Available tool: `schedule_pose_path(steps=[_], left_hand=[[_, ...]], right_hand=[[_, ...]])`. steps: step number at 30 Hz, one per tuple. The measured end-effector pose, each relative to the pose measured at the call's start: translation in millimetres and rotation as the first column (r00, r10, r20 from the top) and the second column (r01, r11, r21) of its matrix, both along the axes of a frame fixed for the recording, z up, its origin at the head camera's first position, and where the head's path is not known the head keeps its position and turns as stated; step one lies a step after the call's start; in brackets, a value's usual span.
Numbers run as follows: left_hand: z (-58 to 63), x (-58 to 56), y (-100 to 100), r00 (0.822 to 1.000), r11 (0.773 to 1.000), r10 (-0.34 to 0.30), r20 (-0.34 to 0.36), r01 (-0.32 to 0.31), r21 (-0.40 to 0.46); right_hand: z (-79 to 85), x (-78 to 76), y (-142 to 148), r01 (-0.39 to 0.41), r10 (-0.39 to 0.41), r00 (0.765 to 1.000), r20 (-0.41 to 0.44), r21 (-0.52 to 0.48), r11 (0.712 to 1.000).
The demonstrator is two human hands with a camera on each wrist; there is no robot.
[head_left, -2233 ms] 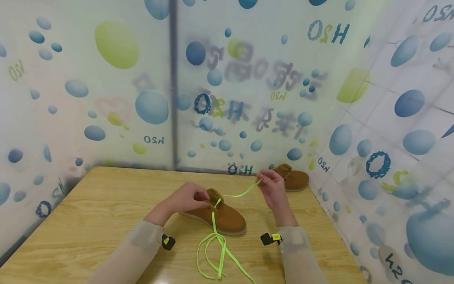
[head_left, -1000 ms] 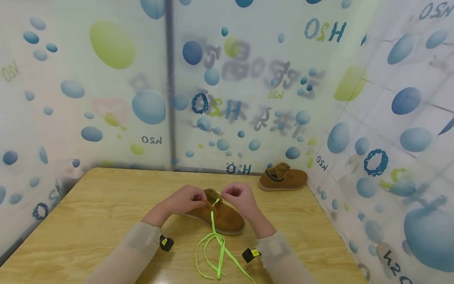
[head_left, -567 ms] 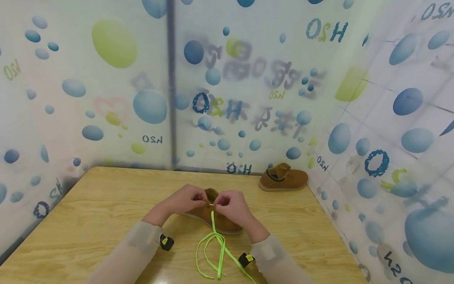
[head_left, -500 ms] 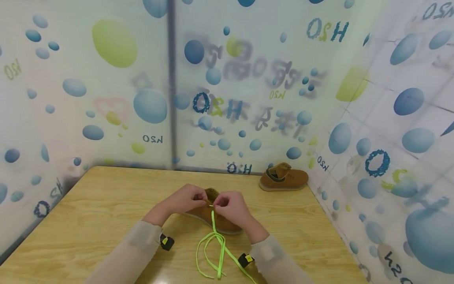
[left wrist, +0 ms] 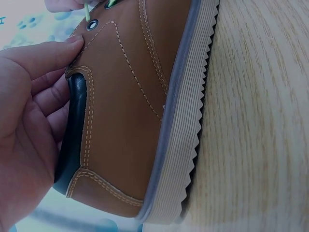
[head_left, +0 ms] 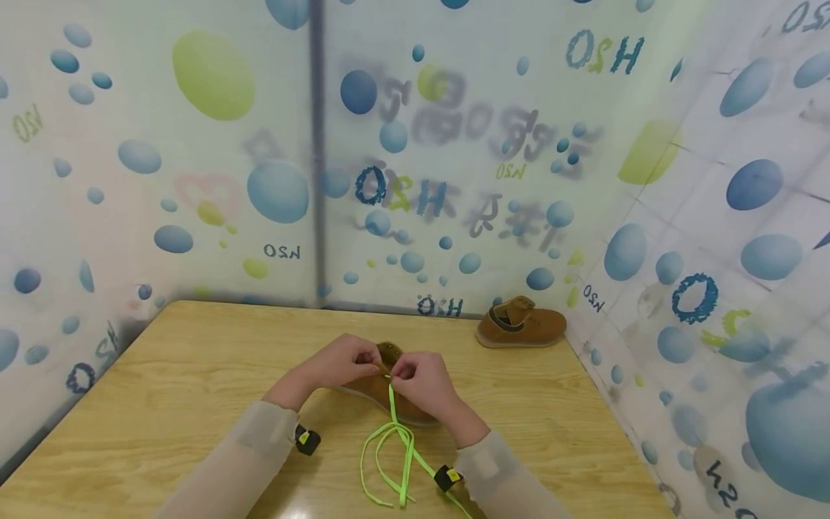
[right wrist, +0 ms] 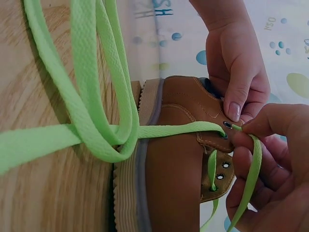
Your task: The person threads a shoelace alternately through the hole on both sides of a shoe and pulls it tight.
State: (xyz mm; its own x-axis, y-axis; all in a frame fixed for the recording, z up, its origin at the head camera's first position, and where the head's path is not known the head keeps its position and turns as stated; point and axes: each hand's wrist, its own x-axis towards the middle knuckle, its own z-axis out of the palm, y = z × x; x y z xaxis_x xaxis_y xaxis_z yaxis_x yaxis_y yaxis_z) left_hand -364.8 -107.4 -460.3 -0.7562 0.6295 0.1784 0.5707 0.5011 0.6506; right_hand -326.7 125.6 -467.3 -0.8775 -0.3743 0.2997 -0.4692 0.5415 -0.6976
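A brown shoe [head_left: 369, 391] stands in the middle of the table, partly covered by both hands. My left hand [head_left: 346, 360] grips its eyelet flap, thumb outside and fingers inside the opening, as the left wrist view shows at the flap [left wrist: 79, 50]. With thumb and forefinger, my right hand [right wrist: 275, 159] pinches a neon green shoelace [right wrist: 251, 181] close behind its tip. That tip is right at a metal eyelet [right wrist: 227, 124], beside the left thumb. The lace's other part leaves a neighbouring eyelet and runs down over the shoe's side.
The long loose loops of the lace [head_left: 405, 461] lie on the wooden table [head_left: 214, 404] in front of the shoe. A second brown shoe [head_left: 525, 330], unlaced, stands at the back right corner. Patterned walls [head_left: 454, 144] enclose the table's far side and right.
My right hand has come from the right, where it held the lace drawn out, to the shoe's eyelets, bringing the lace tip there. The left hand has kept its grip on the flap.
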Motion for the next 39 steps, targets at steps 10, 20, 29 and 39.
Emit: schedule_pose_path(steps=[10,20,29,39], left_hand=[[0.6,0.1,-0.7,1.000,1.000,0.000,0.017,0.000,0.009],[0.6,-0.1,-0.6,1.000,1.000,0.004,0.008,-0.004,0.010],[2.4,0.9,-0.1,1.000,1.000,0.003,0.015,-0.003,0.014],[3.7,1.4,-2.7,1.000,1.000,-0.005,0.028,0.004,0.026]], right_hand=[[-6.5,3.1,-7.8,0.042,-0.041,0.999,-0.032,0.011,0.999],[-5.1,10.5,-14.3,0.101,-0.096,0.987,-0.129,0.036,0.994],[-6.1,16.2,-19.1,0.111,-0.086,0.967,-0.241,0.093,0.990],[-7.8,15.1,-20.0,0.067,-0.048,0.977,-0.208,0.085,0.994]])
